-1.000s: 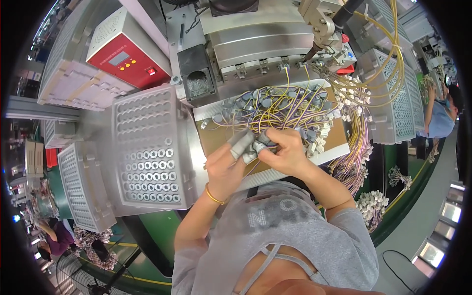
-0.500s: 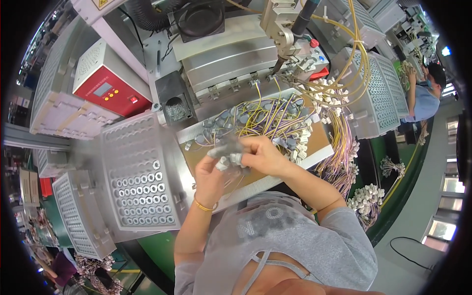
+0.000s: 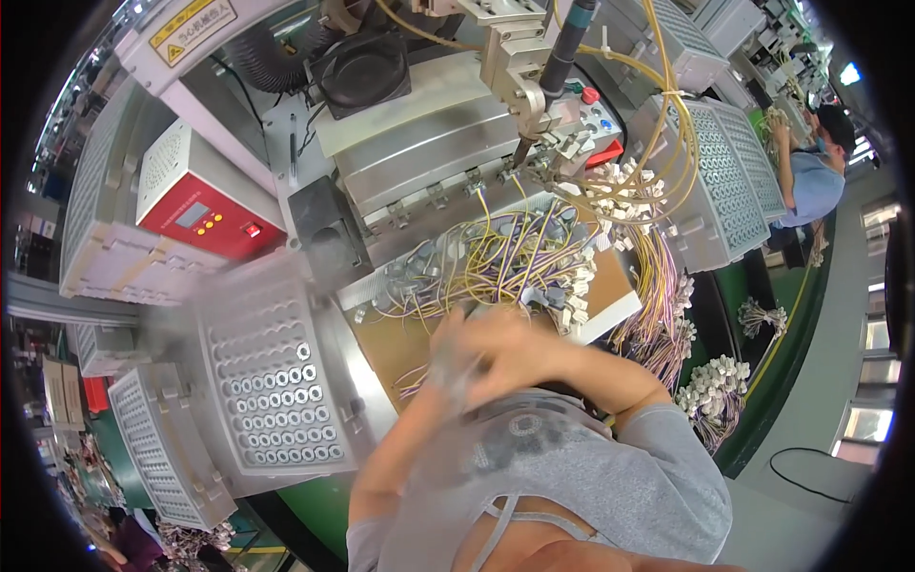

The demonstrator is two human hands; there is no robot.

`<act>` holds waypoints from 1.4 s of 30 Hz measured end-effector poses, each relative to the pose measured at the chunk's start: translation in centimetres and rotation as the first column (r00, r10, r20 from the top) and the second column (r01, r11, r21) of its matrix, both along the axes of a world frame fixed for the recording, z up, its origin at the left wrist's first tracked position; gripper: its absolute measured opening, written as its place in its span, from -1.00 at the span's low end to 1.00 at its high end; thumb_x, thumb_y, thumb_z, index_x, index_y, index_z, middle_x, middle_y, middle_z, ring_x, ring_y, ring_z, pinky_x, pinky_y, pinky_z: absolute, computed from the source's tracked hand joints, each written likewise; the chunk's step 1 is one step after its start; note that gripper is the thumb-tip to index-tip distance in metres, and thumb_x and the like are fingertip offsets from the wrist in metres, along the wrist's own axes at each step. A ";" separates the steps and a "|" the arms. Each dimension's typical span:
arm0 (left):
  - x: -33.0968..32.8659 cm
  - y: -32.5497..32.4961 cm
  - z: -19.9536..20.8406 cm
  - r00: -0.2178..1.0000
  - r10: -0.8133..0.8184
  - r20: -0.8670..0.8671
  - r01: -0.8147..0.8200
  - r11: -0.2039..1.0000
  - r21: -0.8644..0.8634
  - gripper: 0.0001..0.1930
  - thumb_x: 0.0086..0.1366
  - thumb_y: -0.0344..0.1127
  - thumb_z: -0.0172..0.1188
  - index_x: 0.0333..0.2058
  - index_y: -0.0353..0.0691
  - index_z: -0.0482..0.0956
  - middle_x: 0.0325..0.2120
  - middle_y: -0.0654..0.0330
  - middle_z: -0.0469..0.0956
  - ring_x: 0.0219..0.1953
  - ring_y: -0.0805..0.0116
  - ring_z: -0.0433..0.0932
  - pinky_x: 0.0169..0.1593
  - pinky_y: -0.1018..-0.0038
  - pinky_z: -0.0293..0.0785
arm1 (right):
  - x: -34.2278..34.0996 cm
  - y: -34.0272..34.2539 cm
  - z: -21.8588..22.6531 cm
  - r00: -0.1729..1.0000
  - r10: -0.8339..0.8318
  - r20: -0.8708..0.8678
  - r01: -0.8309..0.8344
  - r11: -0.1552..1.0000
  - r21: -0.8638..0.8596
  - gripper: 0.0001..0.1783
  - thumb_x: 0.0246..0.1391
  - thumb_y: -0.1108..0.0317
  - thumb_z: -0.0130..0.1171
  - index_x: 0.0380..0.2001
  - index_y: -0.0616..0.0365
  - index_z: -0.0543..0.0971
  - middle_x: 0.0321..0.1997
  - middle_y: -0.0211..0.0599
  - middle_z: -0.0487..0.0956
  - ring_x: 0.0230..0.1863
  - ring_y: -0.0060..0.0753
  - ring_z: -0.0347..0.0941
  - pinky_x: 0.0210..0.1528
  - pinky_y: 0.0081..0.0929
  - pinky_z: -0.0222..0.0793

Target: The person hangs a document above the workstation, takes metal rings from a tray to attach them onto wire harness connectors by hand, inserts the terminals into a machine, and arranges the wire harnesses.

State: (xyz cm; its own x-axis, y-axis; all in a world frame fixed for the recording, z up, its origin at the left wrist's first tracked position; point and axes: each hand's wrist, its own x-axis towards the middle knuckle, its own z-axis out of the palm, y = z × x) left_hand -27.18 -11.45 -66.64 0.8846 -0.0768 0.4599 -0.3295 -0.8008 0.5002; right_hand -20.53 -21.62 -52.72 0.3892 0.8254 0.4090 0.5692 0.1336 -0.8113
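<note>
- Left hand [image 3: 450, 336], right hand [image 3: 515, 348]: together over the brown board [image 3: 383, 345], toward its near edge, short of the wire pile; motion-blurred, overlapping in view.
- Left fingers: smeared and partly behind the right hand; can't tell wide or narrow, or if holding anything.
- Right fingers: look curled, blurred; spread and any held item can't be told.
- Loose wire ends [image 3: 412, 383]: at the board's near edge, just beside the left forearm.
- Wire leads [image 3: 496, 257], yellow and purple: tangled heap along the board's far edge, just beyond the hands.
- White connectors [image 3: 576, 286]: clustered at the heap's right side, toward the board's right edge.
- Grey round caps [image 3: 419, 262]: mixed into the heap's left part, toward the board's far left corner.
- Clear pocketed tray [image 3: 255, 329]: left of the board; metal rings [image 3: 276, 418] in rows across its near half, one more at its right side a row beyond.
- Hanging wire bundle [image 3: 656, 276]: just off the board's right edge, white plugs on it.
- Black box [image 3: 329, 234]: beyond the board's far left corner.
- Metal machine [image 3: 429, 143]: along the board's far edge, clips on its front; yellow wires at two clips.
- Red and white control box [image 3: 210, 205]: beyond the tray's far edge.
- Yellow tubes [image 3: 684, 143]: looped right of the machine.
- Co-worker [image 3: 815, 186], blue top: far right, well apart.
</note>
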 end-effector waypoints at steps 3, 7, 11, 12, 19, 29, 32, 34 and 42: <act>-0.9 -0.2 2.0 0.988 0.110 -0.109 -0.121 0.987 -0.104 -0.64 -0.10 -0.36 0.20 -0.23 -0.24 0.47 -0.39 0.05 0.38 -0.43 0.11 0.43 -0.38 0.34 0.39 | 6.0 -4.9 -2.2 0.725 -0.685 -0.080 0.670 0.727 -0.149 -0.78 -0.36 0.33 0.26 -0.57 0.20 0.51 -0.67 -0.45 0.44 -0.69 -0.62 0.32 -0.65 -0.66 0.21; -1.4 -0.1 4.5 0.983 0.067 -0.173 -0.091 0.987 -0.130 -0.61 -0.11 -0.37 0.22 -0.20 -0.23 0.49 -0.28 0.05 0.42 -0.40 0.13 0.48 -0.39 0.42 0.44 | 12.0 -7.5 -3.5 0.304 -0.670 -0.677 0.912 0.410 0.004 -0.94 -0.20 0.46 0.09 -0.55 0.16 0.44 -0.66 -0.42 0.38 -0.70 -0.62 0.25 -0.68 -0.65 0.17; -1.3 0.7 8.6 0.991 0.109 -0.073 -0.121 0.972 -0.201 -0.65 -0.08 -0.41 0.22 -0.22 -0.26 0.50 -0.26 0.03 0.47 -0.25 0.20 0.50 -0.25 0.48 0.45 | 14.4 -6.6 -6.1 0.317 -0.392 -0.864 0.916 0.363 0.171 -0.82 -0.08 0.47 0.03 -0.64 0.04 0.27 -0.74 -0.53 0.21 -0.77 -0.62 0.12 -0.73 -0.63 0.08; -0.9 1.0 9.0 0.992 0.107 -0.073 -0.120 0.973 -0.198 -0.65 -0.08 -0.41 0.22 -0.22 -0.26 0.50 -0.26 0.03 0.47 -0.25 0.20 0.50 -0.25 0.48 0.45 | 14.7 -6.5 -6.6 0.339 -0.415 -0.844 0.883 0.451 0.133 -0.76 -0.05 0.46 0.03 -0.67 0.01 0.22 -0.75 -0.55 0.16 -0.79 -0.61 0.08 -0.74 -0.62 0.06; 4.7 3.6 11.1 0.891 0.135 -0.433 -0.391 0.711 -0.584 -0.78 0.10 -0.43 0.07 -0.23 -0.24 0.50 -0.37 0.14 0.49 -0.61 0.44 0.43 -0.54 0.57 0.35 | 15.6 -7.0 -7.5 0.366 -0.382 -0.849 0.856 0.495 0.147 -0.78 -0.03 0.48 -0.02 -0.67 0.03 0.25 -0.78 -0.52 0.23 -0.83 -0.55 0.20 -0.81 -0.61 0.10; 10.6 1.9 5.1 0.872 -0.488 -0.044 -0.373 -0.601 -0.707 -0.85 0.14 -0.30 0.06 -0.30 -0.13 0.40 -0.44 0.27 0.43 -0.36 0.44 0.37 -0.48 0.51 0.27 | 16.6 -6.6 -5.5 0.277 -0.403 -0.872 0.808 0.590 -0.016 -0.85 -0.01 0.37 -0.01 -0.44 0.26 0.45 -0.57 -0.36 0.46 -0.70 -0.55 0.35 -0.68 -0.64 0.28; 7.1 1.8 6.8 0.905 -0.426 -0.023 -0.147 -0.260 -0.954 -0.80 0.12 -0.37 0.08 -0.25 -0.20 0.40 -0.35 0.27 0.46 -0.35 0.51 0.38 -0.42 0.57 0.34 | 13.8 -8.0 -4.6 0.331 -0.871 -0.364 0.903 0.404 -0.147 -0.80 -0.07 0.34 0.10 -0.54 0.28 0.41 -0.70 -0.43 0.36 -0.69 -0.64 0.29 -0.68 -0.66 0.20; 4.9 2.4 10.4 0.926 -0.288 -0.244 -0.256 -0.004 -0.967 -0.72 0.15 -0.39 0.05 -0.14 -0.28 0.37 -0.35 0.16 0.45 -0.37 0.50 0.40 -0.41 0.62 0.34 | 10.2 -8.1 -4.6 0.389 -0.881 -0.270 0.914 0.405 -0.003 -0.81 -0.07 0.35 0.08 -0.53 0.30 0.43 -0.75 -0.45 0.36 -0.69 -0.74 0.25 -0.69 -0.70 0.11; -1.6 7.5 10.5 0.960 0.281 -0.018 -0.246 0.804 -0.542 -0.56 -0.08 -0.53 0.22 -0.13 -0.24 0.45 -0.30 0.20 0.52 -0.42 0.46 0.48 -0.32 0.66 0.38 | 2.4 2.1 -2.3 0.963 -0.265 -0.047 0.260 0.962 -0.087 -0.75 -0.12 0.43 0.00 -0.30 0.30 0.45 -0.58 -0.27 0.41 -0.51 -0.54 0.32 -0.40 -0.49 0.26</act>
